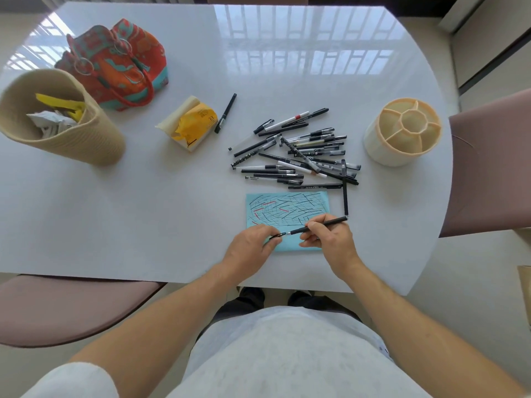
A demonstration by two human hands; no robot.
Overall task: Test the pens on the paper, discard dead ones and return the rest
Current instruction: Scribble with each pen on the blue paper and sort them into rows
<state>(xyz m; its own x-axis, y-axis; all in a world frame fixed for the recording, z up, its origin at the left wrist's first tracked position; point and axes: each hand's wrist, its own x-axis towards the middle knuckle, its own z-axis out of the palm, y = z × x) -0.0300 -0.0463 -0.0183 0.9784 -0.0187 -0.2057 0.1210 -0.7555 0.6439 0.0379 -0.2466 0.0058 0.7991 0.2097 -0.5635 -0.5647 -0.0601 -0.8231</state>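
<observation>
Over the scribbled blue paper (287, 216), the right hand (330, 239) grips a black pen (319, 225), the left hand (253, 242) pinches its cap (277, 236); pen pile (298, 152) beyond on the tabletop (143, 211).

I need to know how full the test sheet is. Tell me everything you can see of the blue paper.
The paper is a light blue sheet lying flat on the table near its front edge, just below the pen pile. Black strokes and a few red ones cover most of it. Both hands hover over its near edge.
</observation>
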